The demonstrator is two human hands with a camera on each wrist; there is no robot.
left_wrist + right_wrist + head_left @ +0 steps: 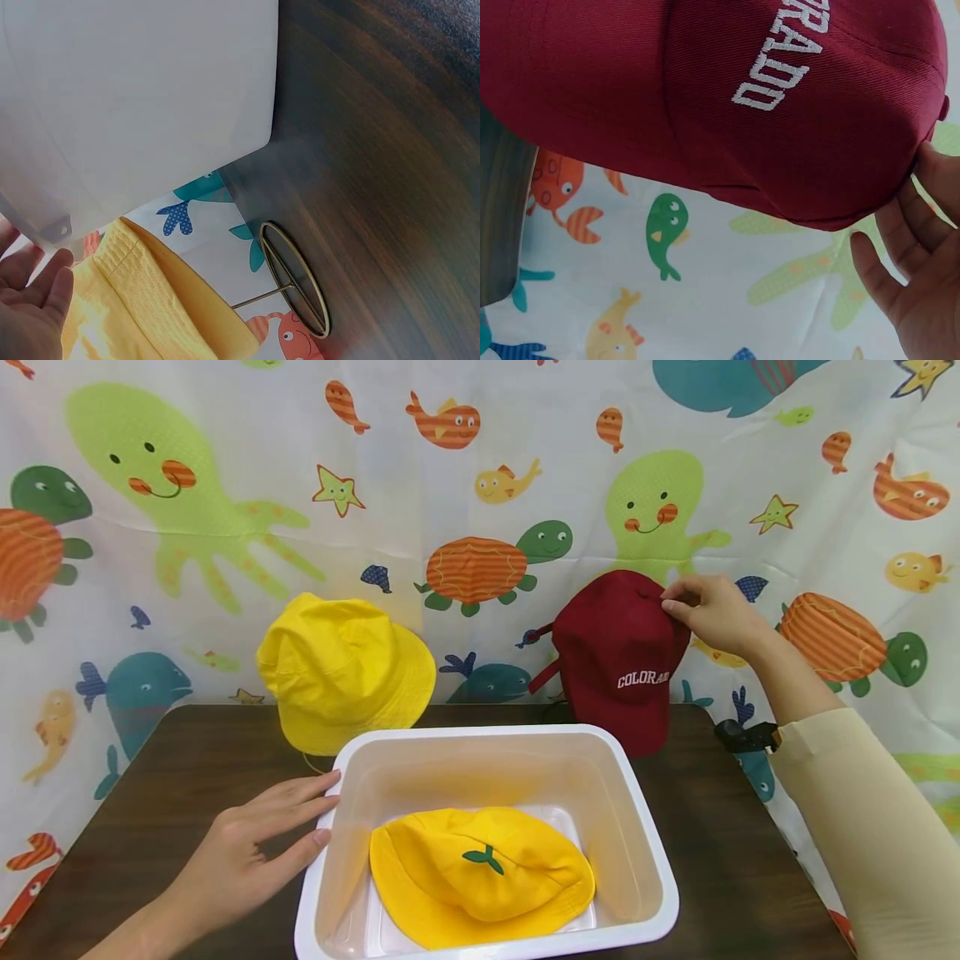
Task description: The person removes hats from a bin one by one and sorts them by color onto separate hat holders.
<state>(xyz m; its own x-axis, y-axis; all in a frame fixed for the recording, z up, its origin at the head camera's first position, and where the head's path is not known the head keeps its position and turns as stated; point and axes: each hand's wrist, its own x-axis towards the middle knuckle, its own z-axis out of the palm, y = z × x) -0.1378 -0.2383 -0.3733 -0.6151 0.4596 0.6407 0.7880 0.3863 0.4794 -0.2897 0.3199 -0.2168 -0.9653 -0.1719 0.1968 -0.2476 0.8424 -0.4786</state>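
My right hand (708, 610) pinches the crown of a dark red baseball cap (611, 635) lettered in white at the back right. The right wrist view shows the fingertips at the edge of the cap (780, 150), the little finger apart from it. My left hand (240, 847) rests its extended fingertips against the left rim of a white plastic bin (652, 860). Inside the bin lies a yellow hat (517, 877) with a green sprout mark. Another yellow hat (337, 668) hangs tilted behind the bin's left corner, near my left fingers.
A dark wooden table (172, 777) carries the bin. Below the back yellow hat, the left wrist view shows a thin metal stand (296, 285) with an oval base. Behind everything hangs a white curtain (420, 460) printed with sea animals.
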